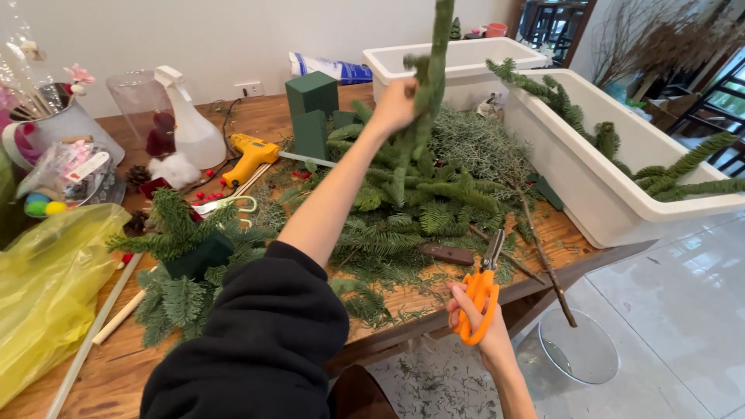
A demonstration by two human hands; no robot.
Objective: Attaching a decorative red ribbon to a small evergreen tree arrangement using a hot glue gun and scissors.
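Left hand (394,105): raised over the far middle of the wooden table (256,120), fingers closed around a long green conifer branch (434,66) that stands almost upright and runs out of the top of the view.
Right hand (483,322): low at the near edge of the table, fingers through the loops of orange-handled scissors (483,299); blades point up and look nearly shut, cutting nothing.
Greenery pile (419,194): loose fir and cedar sprigs heaped under the raised branch, between the two hands.
Bare brown stick (547,264): slants off the table edge just right of the scissors.
White plastic troughs (621,202): right and far, more green branches lying in them.
Dark green foam blocks (312,109): far, just left of the raised hand.
Yellow glue gun (252,155): left of the blocks, beside a white spray bottle (190,128).
Yellow plastic bag (46,287): near left.
Clear round bowl (578,349): on the pale floor, below the stick.
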